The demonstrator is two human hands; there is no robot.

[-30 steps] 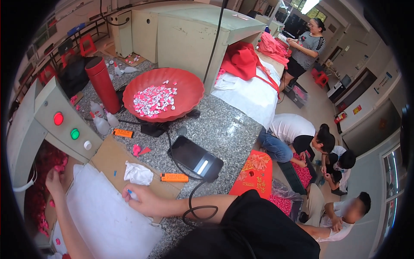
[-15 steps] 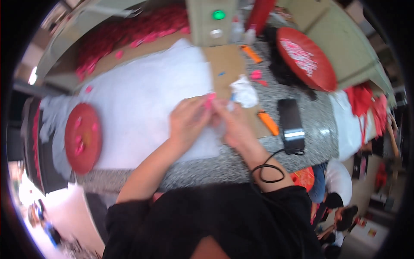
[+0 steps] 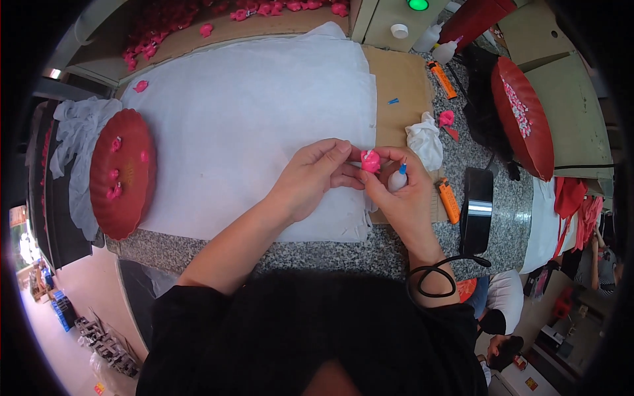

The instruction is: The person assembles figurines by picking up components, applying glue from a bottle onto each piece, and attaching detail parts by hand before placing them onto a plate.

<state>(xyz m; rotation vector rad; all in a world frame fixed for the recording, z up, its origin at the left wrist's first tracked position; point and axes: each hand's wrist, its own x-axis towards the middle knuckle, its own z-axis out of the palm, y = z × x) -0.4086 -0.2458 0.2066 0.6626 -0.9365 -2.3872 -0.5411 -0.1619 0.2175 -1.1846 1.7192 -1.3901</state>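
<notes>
A small pink figurine with a bit of white on top is at the fingertips of both my hands. The fingers of my left hand are bent against its left side, with the thumb lifted above them. My right hand touches its right side with thumb and forefinger. Tucked in that same hand is a small white squeeze bottle with a blue tip, pointing up. Beneath the hands lie a white cloth-like sheet and a brown cardboard piece.
Left, a red scalloped tray holds several pink figurines. Many more lie on the shelf behind. To the right are two orange cutters, a crumpled white tissue, a black phone and a tilted red tray of tiny pieces.
The view has shifted and become sharper. My hands stay together at the sheet's right edge; the left fingers have loosened, and the figurine and bottle show more clearly.
</notes>
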